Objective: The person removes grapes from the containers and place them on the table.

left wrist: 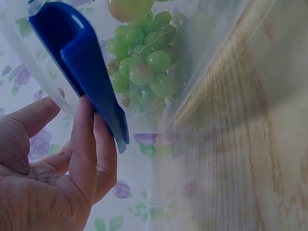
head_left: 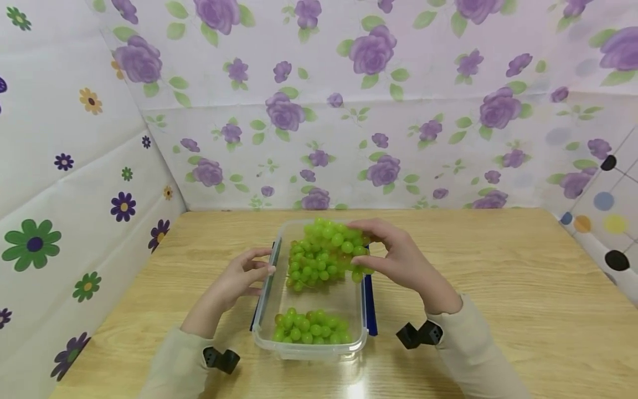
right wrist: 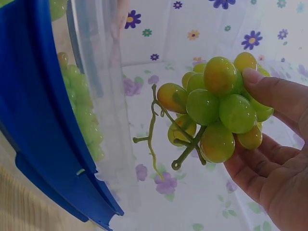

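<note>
A bunch of green grapes (head_left: 335, 235) is in my right hand (head_left: 399, 257), held above the far right part of a clear plastic container (head_left: 309, 349). Its stem (right wrist: 185, 149) pokes out free of the fingers in the right wrist view. My left hand (head_left: 239, 281) holds the container's left side, thumb at the rim and fingers against a blue latch (left wrist: 91, 62). Inside the container, one grape bunch (head_left: 310, 270) lies in the far half, partly hidden under the held one. Another bunch (head_left: 311, 328) lies at the near end.
The container stands on a wooden table (head_left: 488, 266). A second blue latch (head_left: 370, 307) hangs down its right side. Flower-patterned cloth (head_left: 349, 149) covers the wall behind, and patterned cloth (head_left: 65, 194) also stands along the left edge. Each wrist wears a small black camera.
</note>
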